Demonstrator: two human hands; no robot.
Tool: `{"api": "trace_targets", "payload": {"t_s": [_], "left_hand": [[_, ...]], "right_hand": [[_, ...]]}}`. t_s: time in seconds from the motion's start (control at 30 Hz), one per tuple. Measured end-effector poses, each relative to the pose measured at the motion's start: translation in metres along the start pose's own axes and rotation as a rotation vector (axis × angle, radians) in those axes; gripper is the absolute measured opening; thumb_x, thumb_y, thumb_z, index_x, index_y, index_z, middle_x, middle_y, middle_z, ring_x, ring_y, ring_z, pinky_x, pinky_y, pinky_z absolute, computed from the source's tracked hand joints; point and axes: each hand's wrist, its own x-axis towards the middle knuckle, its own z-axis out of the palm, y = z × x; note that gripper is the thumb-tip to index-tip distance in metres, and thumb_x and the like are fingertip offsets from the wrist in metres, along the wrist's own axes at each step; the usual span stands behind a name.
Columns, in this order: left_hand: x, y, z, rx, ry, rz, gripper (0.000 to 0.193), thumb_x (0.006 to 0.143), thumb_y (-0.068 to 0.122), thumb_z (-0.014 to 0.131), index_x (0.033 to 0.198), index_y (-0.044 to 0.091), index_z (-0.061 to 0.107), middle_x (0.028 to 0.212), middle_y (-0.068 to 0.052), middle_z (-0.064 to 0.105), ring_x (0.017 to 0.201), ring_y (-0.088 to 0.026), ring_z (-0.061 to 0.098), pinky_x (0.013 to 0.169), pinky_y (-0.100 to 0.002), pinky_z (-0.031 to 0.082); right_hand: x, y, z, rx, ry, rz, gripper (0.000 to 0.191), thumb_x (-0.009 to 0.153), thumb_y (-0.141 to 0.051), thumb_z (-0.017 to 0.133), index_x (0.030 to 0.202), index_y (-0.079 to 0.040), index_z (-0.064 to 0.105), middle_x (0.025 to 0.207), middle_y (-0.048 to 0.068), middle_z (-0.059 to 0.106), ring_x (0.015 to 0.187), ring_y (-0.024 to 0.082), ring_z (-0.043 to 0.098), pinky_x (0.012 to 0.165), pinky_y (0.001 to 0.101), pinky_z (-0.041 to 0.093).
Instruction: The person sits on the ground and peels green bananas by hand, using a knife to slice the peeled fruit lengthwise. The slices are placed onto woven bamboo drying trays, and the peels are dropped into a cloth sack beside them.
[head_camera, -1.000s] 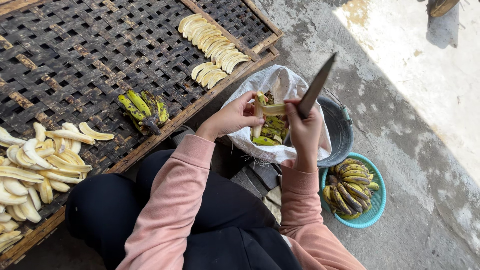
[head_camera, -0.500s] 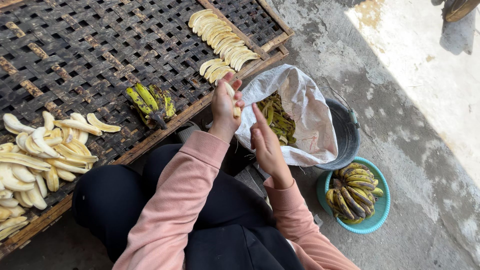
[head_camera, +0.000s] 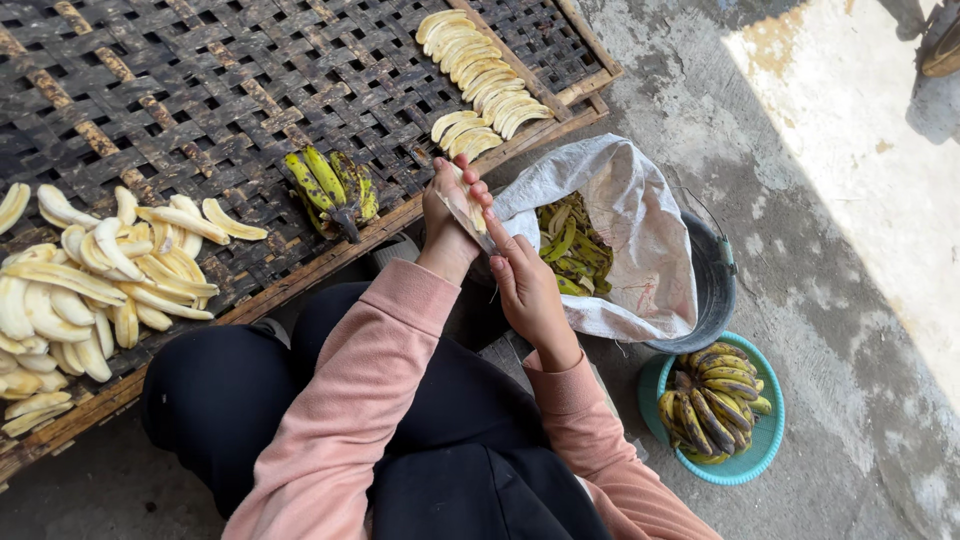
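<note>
since the half-second-earlier frame, both hands have been drawn closer together over the edge of the woven rack, and the knife, seen raised a second ago, has been brought down against the fruit. a peeled banana (head_camera: 462, 203) is grasped upright in the left hand (head_camera: 447, 222), fingers wrapped around it from the 9 o'clock side. the right hand (head_camera: 525, 290) is closed around a knife (head_camera: 478, 232), whose blade is laid along the banana's near side; the handle is hidden in the palm. the banana is held just above the rack's wooden frame, at about 12 o'clock from the person's knees.

the woven bamboo rack (head_camera: 200, 100) is spread across the upper left. on it, at 9 o'clock from the hands, a heap of banana slices (head_camera: 90, 290) is piled; at 12 o'clock, a neat row of overlapping slices (head_camera: 480, 75) is laid near the frame. a small bunch of green-yellow bananas (head_camera: 335, 190) is set on the rack just at 9 o'clock of the left hand.

at 3 o'clock from the hands, a white sack (head_camera: 630, 230) lining a dark bucket (head_camera: 712, 290) is filled with green peels (head_camera: 565, 250). at 4 o'clock, a teal bowl (head_camera: 765, 445) of dark-speckled bananas is set on the concrete floor (head_camera: 850, 250). pink sleeves (head_camera: 370, 390) and dark trousers are seen below.
</note>
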Motion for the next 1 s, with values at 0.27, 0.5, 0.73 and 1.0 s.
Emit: {"api": "trace_targets", "payload": {"t_s": [0.27, 0.5, 0.73, 1.0], "left_hand": [[-0.036, 0.016, 0.001, -0.013, -0.087, -0.136, 0.033, 0.106, 0.044, 0.041, 0.102, 0.013, 0.05, 0.071, 0.003, 0.053, 0.097, -0.019, 0.067, 0.094, -0.05, 0.056], [-0.041, 0.021, -0.004, 0.061, -0.148, 0.03, 0.028, 0.112, 0.026, 0.039, 0.097, 0.006, 0.053, 0.1, -0.01, 0.067, 0.124, -0.034, 0.063, 0.109, -0.042, 0.05], [-0.046, 0.044, -0.016, 0.221, -0.242, 0.149, 0.034, 0.106, 0.026, 0.035, 0.11, 0.004, 0.061, 0.131, -0.017, 0.067, 0.128, -0.022, 0.06, 0.113, -0.034, 0.045], [-0.017, 0.138, -0.07, 1.165, 0.102, 0.1, 0.037, 0.09, 0.017, 0.073, 0.12, -0.001, 0.062, 0.11, -0.021, 0.072, 0.085, -0.025, 0.07, 0.074, -0.039, 0.058]], "right_hand": [[0.015, 0.001, 0.017, -0.023, 0.038, -0.058, 0.048, 0.109, -0.017, 0.05, 0.156, -0.019, 0.047, 0.098, 0.013, 0.059, 0.086, 0.03, 0.062, 0.082, 0.037, 0.052], [0.028, 0.008, 0.041, -0.037, 0.064, 0.0, 0.052, 0.105, -0.012, 0.047, 0.156, -0.02, 0.048, 0.096, 0.015, 0.059, 0.085, 0.033, 0.063, 0.081, 0.0388, 0.053], [0.052, 0.012, 0.062, -0.101, 0.061, -0.104, 0.052, 0.107, -0.014, 0.051, 0.158, -0.021, 0.045, 0.106, 0.017, 0.062, 0.093, 0.038, 0.065, 0.081, 0.0449, 0.053], [0.099, -0.004, 0.084, -0.643, 0.015, 0.029, 0.091, 0.09, -0.029, 0.076, 0.162, -0.026, 0.021, 0.106, 0.016, 0.058, 0.081, 0.036, 0.067, 0.06, 0.0464, 0.052]]}}
